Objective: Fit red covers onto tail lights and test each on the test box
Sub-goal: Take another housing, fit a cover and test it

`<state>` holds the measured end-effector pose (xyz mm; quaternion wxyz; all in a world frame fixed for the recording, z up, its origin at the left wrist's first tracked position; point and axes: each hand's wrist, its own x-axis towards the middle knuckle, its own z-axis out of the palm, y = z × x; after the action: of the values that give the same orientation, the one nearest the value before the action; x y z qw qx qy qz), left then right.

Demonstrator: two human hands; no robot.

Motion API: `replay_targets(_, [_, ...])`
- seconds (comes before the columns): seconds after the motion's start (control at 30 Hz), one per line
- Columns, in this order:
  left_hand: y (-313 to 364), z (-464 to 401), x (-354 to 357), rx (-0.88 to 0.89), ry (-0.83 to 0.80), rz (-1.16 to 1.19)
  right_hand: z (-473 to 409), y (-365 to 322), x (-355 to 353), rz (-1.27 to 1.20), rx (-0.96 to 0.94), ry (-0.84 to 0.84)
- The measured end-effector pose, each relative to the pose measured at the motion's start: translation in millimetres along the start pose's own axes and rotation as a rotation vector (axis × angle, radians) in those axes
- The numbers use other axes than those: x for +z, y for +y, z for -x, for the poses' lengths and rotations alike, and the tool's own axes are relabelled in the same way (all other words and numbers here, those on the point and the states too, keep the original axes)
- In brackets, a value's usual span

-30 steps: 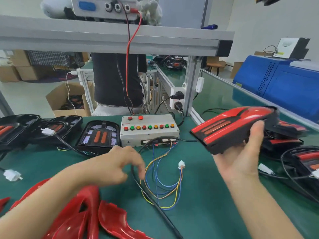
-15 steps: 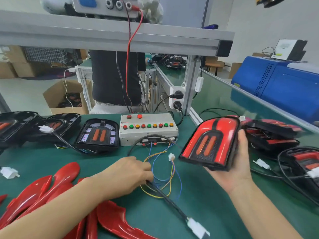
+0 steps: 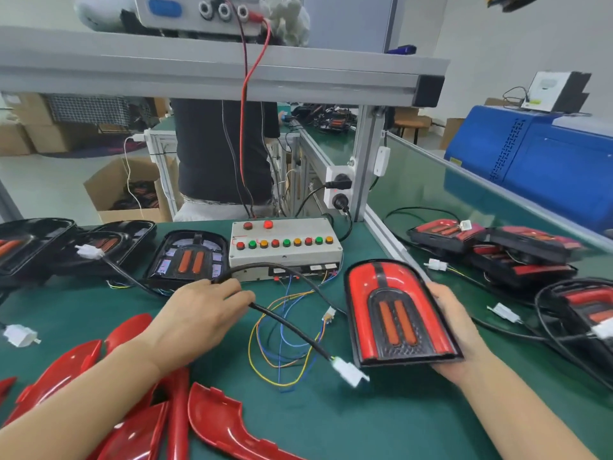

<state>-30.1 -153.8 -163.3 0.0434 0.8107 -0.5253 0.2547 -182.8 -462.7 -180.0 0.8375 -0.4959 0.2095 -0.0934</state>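
Observation:
My right hand (image 3: 454, 330) holds a tail light with a red cover fitted (image 3: 396, 313), face up, just above the green table. Its black cable (image 3: 292, 330) runs left through my left hand (image 3: 202, 317), which pinches it; the white plug (image 3: 348, 373) dangles at the cable's end. The grey test box (image 3: 285, 249) with coloured buttons stands behind, its loose coloured wires (image 3: 282, 343) and small white connector (image 3: 329, 315) lying in front. Loose red covers (image 3: 212, 419) lie near the front left.
Bare black tail lights (image 3: 190, 258) line the left back of the table. Covered tail lights (image 3: 497, 250) are piled at the right with cables and plugs. A person in dark clothes (image 3: 222, 154) stands behind the bench. A metal shelf frame (image 3: 232, 78) spans overhead.
My right hand has turned the covered tail light face up and lowered it towards the table. My left hand has taken the black cable and drawn it left, so the plug swung into view.

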Motion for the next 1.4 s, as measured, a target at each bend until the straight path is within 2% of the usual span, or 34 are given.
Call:
replay_targets(0.13, [-0.6,5.8,0.6,-0.122,-0.005,0.171,-1.6,-4.6,2.4,0.252,0.018,0.058])
replay_targets(0.27, [-3.7,3.4,-2.4,-0.144,0.007,0.182,-4.3,-15.7,-4.5,0.415,0.029,0.230])
replay_targets(0.33, [-2.5,1.4,-4.0,-0.149,0.023,0.153,-5.6,-24.4,-10.9,0.597,0.018,0.275])
replay_targets(0.5, [4.5,-9.4,-7.2,-0.167,0.079,0.145,-5.7,-35.4,-11.2,1.085,-0.213,0.320])
replay_targets(0.57, [7.0,-14.1,-8.8,-0.184,0.104,0.173,-5.6,-36.5,-7.7,1.228,-0.228,0.309])
replay_targets(0.67, [10.6,-20.1,-12.7,-0.185,0.151,0.238,-7.5,-37.2,-6.7,1.277,-0.203,0.284])
replay_targets(0.77, [16.7,-26.2,-14.1,-0.193,0.164,0.272,-11.1,-30.1,-4.3,1.190,-0.238,0.278])
replay_targets(0.87, [22.0,-32.8,-16.2,-0.197,0.177,0.270,-19.9,-24.6,-6.8,1.139,-0.300,0.413])
replay_targets(0.97, [25.6,-39.4,-19.2,-0.165,0.178,0.252,-24.8,-29.8,-14.3,1.122,-0.276,0.486])
replay_targets(1.03, [29.0,-43.0,-18.3,-0.158,0.185,0.231,-22.8,-35.1,-13.5,1.243,-0.257,0.529])
replay_targets(1.1, [33.1,-46.4,-17.1,-0.172,0.195,0.235,-15.1,-38.9,-3.7,1.426,-0.365,0.594])
replay_targets(1.13, [35.0,-48.2,-16.9,-0.177,0.199,0.243,-7.4,-39.9,5.1,1.434,-0.479,0.566])
replay_targets(1.17, [36.2,-50.4,-17.3,-0.175,0.200,0.252,1.0,-41.8,13.1,1.381,-0.575,0.450])
replay_targets(1.2, [37.2,-52.3,-18.2,-0.169,0.200,0.262,12.2,-43.9,21.7,1.277,-0.593,0.251])
replay_targets(1.27, [38.0,-56.0,-20.5,-0.153,0.204,0.281,37.5,-43.5,42.2,1.075,-0.302,-0.251])
replay_targets(1.3, [38.6,-57.8,-22.0,-0.148,0.210,0.290,47.8,-41.6,49.2,1.057,-0.157,-0.450])
replay_targets(1.33, [40.0,-59.3,-23.4,-0.142,0.218,0.302,54.3,-39.4,53.2,1.075,-0.080,-0.587])
replay_targets(1.4, [45.1,-63.0,-26.4,-0.121,0.248,0.336,61.2,-36.6,59.0,1.075,-0.038,-0.711])
